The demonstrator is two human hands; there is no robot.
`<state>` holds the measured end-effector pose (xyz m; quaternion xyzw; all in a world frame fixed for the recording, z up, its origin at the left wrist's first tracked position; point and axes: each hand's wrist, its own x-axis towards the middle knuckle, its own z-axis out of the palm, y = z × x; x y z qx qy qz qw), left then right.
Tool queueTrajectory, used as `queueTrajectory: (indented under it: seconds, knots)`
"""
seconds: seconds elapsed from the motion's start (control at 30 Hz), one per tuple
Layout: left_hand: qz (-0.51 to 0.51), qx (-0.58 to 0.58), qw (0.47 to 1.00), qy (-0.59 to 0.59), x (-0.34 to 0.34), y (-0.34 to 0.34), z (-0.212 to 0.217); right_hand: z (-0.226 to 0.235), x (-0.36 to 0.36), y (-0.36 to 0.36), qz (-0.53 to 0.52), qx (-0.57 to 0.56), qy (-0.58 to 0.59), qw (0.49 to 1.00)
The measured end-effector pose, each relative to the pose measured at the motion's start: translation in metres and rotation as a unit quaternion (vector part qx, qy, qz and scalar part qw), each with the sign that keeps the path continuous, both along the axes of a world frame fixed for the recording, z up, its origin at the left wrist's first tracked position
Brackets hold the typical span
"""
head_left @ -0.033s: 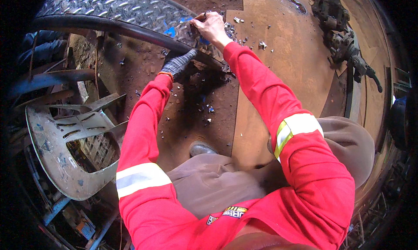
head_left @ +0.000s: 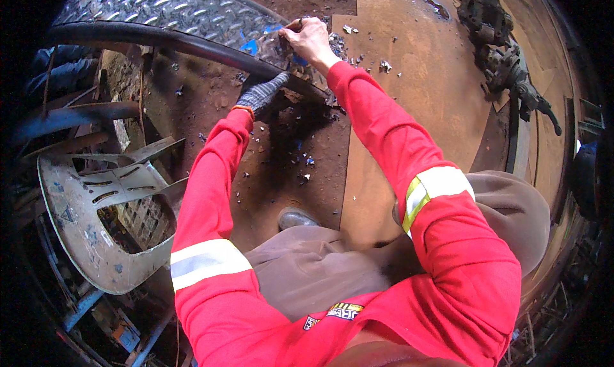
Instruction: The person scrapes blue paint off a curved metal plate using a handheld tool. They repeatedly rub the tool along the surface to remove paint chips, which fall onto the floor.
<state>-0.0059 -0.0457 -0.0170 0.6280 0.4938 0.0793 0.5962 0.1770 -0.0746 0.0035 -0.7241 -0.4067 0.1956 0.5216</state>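
Note:
A shiny diamond-pattern metal plate (head_left: 173, 12) lies tilted at the top left, with blue marks (head_left: 251, 46) near its right end. My bare right hand (head_left: 311, 40) rests on that end, its fingers pinched on a thin blue-tipped stick (head_left: 276, 29) held against the plate. My left hand (head_left: 263, 92), in a grey knit glove, grips the plate's dark lower edge (head_left: 160, 40) from underneath. Both arms are in red sleeves with reflective bands.
Small metal scraps (head_left: 307, 161) litter the rusty floor and the brown steel sheet (head_left: 416, 79). A dark angle grinder (head_left: 505, 60) lies at the top right. A grey cut-out metal part (head_left: 83, 239) stands at the left. My shoe (head_left: 295, 220) is below the hands.

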Motion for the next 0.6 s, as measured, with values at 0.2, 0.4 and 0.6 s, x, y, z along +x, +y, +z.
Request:
queueTrajectory:
  seconds: [0.2,0.4,0.6]
  knots:
    - [-0.013,0.03,0.999,0.003,0.005,-0.006,0.013,0.002,0.001,-0.001,-0.019,-0.004,-0.009,1.0]
    - [0.003,0.013,1.0,-0.016,0.004,-0.01,0.019,0.004,0.003,-0.01,0.031,0.012,0.031,0.999]
    - [0.003,-0.003,1.0,-0.004,0.005,-0.009,0.02,0.004,0.005,-0.006,0.027,-0.001,0.052,0.998]
